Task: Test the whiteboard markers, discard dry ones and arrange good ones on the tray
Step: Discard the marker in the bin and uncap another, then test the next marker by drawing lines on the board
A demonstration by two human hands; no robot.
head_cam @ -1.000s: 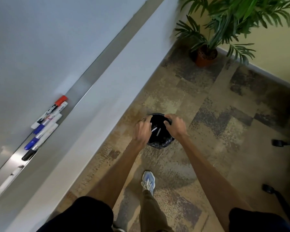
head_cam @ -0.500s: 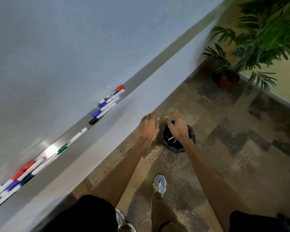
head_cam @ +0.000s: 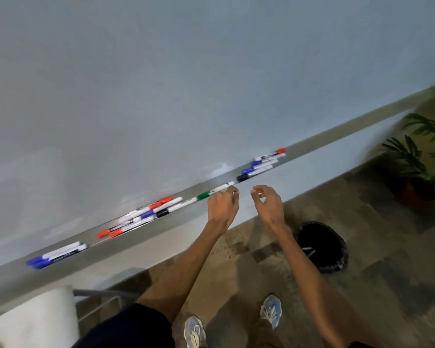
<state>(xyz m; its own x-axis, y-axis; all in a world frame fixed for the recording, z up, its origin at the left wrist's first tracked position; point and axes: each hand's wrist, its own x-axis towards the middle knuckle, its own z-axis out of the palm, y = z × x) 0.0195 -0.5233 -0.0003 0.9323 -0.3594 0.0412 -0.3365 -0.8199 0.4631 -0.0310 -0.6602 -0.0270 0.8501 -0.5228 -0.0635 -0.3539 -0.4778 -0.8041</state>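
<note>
Hovering my empty, loosely curled left hand point(head_cam: 222, 205) and right hand point(head_cam: 268, 205) by the green-capped white plastic marker point(head_cam: 203, 195), I'd pinch its light, probably slick barrel.

Grn-cap marker point(head_cam: 215, 190), blk bin point(head_cam: 340, 259)

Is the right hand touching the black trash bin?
Apart. The head view shows the right hand up near the wall, holding nothing, with a strip of bare floor between it and the black trash bin lower down.
</note>
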